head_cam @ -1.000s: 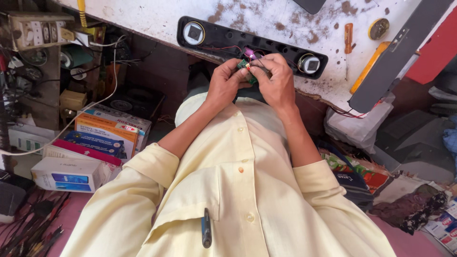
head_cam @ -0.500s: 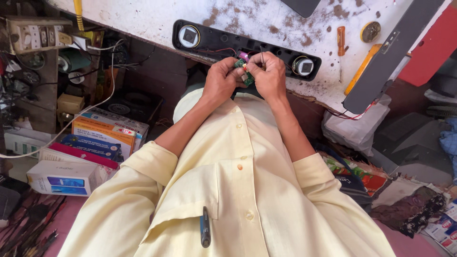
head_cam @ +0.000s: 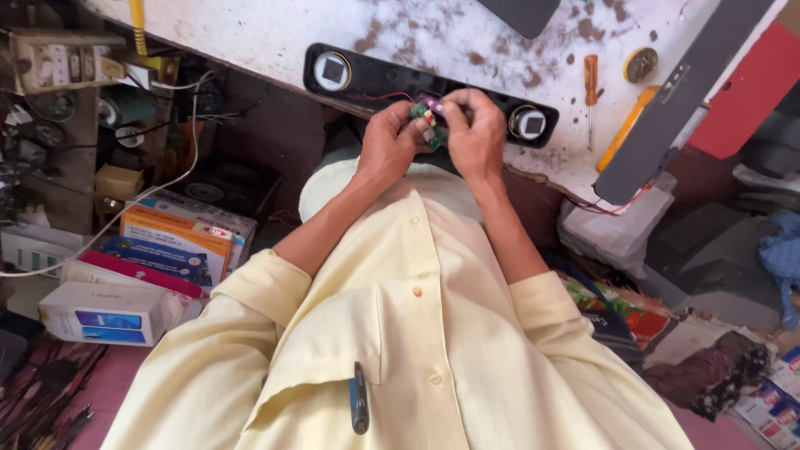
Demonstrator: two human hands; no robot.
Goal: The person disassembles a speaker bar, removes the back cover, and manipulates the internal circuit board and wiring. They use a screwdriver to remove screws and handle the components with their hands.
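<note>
Both hands meet over the near edge of a stained white worktop [head_cam: 467, 42]. My left hand [head_cam: 385, 143] and my right hand [head_cam: 477, 133] pinch a small green circuit board [head_cam: 427, 125] between the fingertips, with a purple part on top. Thin red wires run from the board to a long black speaker bar [head_cam: 379, 79] lying on the worktop just behind the hands. The bar has a round speaker at its left end [head_cam: 332, 71] and another at its right end [head_cam: 527, 123]. My fingers hide most of the board.
An orange-handled screwdriver [head_cam: 590, 83], a round metal disc [head_cam: 640, 64] and a long dark panel [head_cam: 683, 92] lie on the worktop to the right. Stacked boxes [head_cam: 158, 250] sit at the left. Cables, a power strip [head_cam: 62, 58] and clutter fill the shelves there.
Both hands stay on the circuit board and shift only slightly; the fingers rework their grip. The view has drifted a little.
</note>
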